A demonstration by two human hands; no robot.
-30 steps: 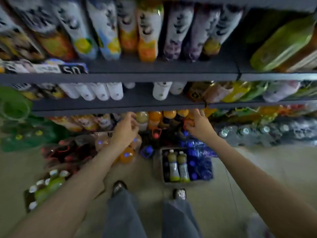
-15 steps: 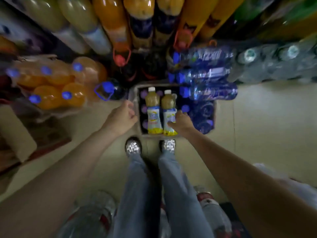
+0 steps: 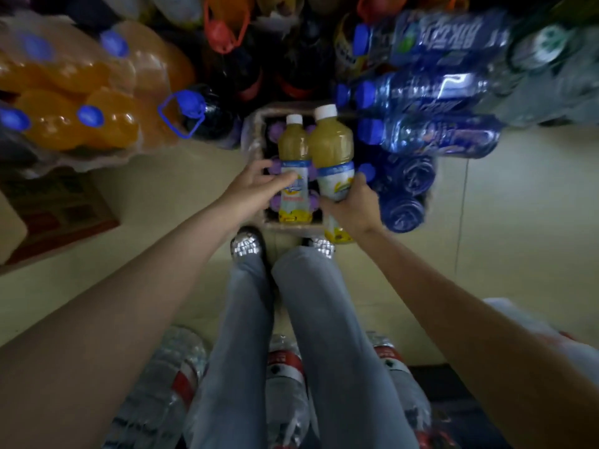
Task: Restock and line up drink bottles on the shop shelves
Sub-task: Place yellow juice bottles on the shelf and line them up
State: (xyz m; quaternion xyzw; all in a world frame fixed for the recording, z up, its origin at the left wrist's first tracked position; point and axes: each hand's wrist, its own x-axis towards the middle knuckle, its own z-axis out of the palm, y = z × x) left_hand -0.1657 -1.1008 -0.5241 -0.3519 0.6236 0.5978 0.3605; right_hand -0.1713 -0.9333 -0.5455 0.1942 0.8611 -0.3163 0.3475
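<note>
Head view: two juice bottles in a floor box, one hand on each.

The right hand [image 3: 351, 205] has its fingers wrapped round the label of the right juice bottle [image 3: 332, 150], which sits higher than its neighbour and looks partly lifted out of the cardboard box [image 3: 251, 137] on the floor. The left hand [image 3: 256, 186] lies against the left juice bottle [image 3: 293, 157], thumb across its label, fingers curling round its far side; that bottle stands in the box. Both bottles have their long axis running from the hands away toward the shelf foot, white caps farthest. Each hand is nearest its own bottle, so lifting calls for a pull up and back toward the body.
</note>
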